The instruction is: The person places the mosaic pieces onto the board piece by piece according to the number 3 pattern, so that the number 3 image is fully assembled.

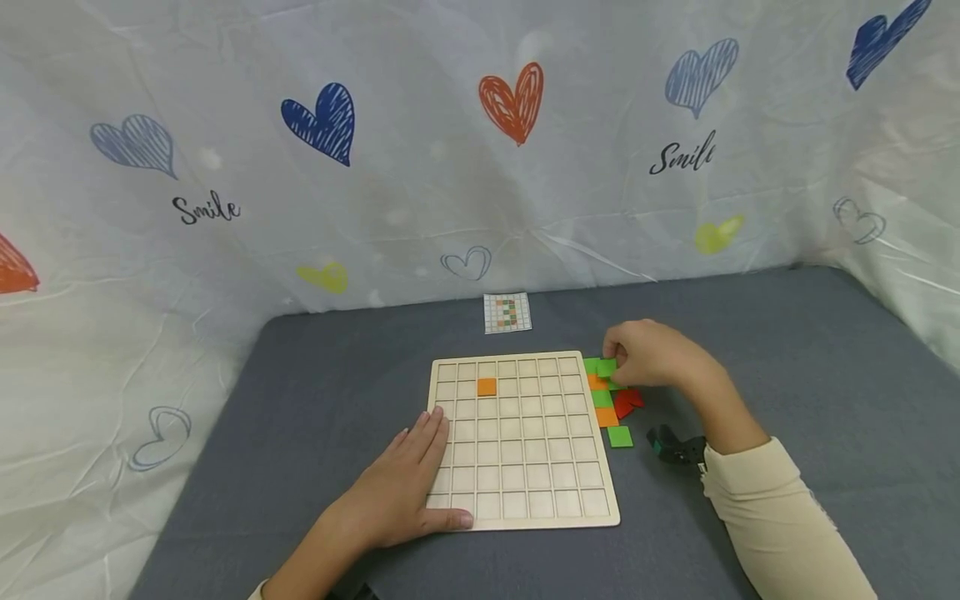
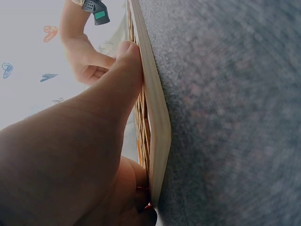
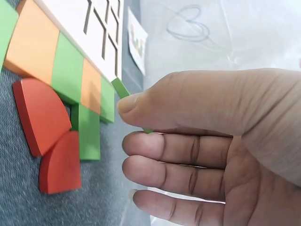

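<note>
A pale wooden grid board [image 1: 517, 442] lies on the table, with one orange square tile [image 1: 487, 387] in a cell of its second row. My left hand [image 1: 405, 479] rests on the board's near left corner, fingers along the left edge and thumb on the front rim. At the far right corner my right hand [image 1: 652, 354] pinches a green square tile [image 3: 121, 88] between thumb and fingers, raised over the other tiles. Below it, orange and green squares [image 3: 68, 63] line the board's right edge, beside two red quarter-round pieces [image 3: 44, 113].
A small printed card [image 1: 507, 313] with a coloured grid pattern lies behind the board. Grey cloth [image 1: 337, 400] covers the table. A white curtain [image 1: 420, 167] with hearts hangs at the back. A single green tile [image 1: 619, 437] lies nearest the front of the pile.
</note>
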{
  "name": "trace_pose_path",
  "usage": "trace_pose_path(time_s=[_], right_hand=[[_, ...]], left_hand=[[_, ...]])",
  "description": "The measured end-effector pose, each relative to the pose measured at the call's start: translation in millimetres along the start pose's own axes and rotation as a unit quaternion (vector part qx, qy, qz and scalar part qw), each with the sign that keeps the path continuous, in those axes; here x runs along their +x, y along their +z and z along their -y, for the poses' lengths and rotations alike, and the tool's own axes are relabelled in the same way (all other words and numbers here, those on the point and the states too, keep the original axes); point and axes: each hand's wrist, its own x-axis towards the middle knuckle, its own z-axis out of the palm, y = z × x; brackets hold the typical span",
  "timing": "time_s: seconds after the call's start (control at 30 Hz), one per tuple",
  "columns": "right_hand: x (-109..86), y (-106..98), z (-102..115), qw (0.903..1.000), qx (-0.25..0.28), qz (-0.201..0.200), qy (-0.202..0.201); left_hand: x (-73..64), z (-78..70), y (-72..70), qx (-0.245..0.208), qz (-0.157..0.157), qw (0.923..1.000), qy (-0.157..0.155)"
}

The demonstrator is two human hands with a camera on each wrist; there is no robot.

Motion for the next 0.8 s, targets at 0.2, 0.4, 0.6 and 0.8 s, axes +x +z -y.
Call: trace_pose_path(time_s=[0.2, 0.4, 0.6, 0.8], right_hand=[[2.1, 4.5, 6.1, 0.9999, 0.004, -0.006, -0.011], [7.3, 10.5, 9.2, 0.9995, 0.006, -0.017, -0.027], [13.2, 18.5, 12.4, 0.9978, 0.006, -0.029, -0.060], [20.5, 26.7, 21.1, 0.9971, 0.025, -0.018, -0.069]], left_hand=[[0.1, -2.1, -1.1, -0.003, 0.003, 1.0000, -0.001], [-0.8, -2.1, -2.0, -0.002, 0.001, 1.0000, -0.003], [0.1, -0.1, -0.5, 0.004, 0.001, 1.0000, -0.005], [0.5, -0.2, 0.6, 0.000, 0.002, 1.0000, -0.002]])
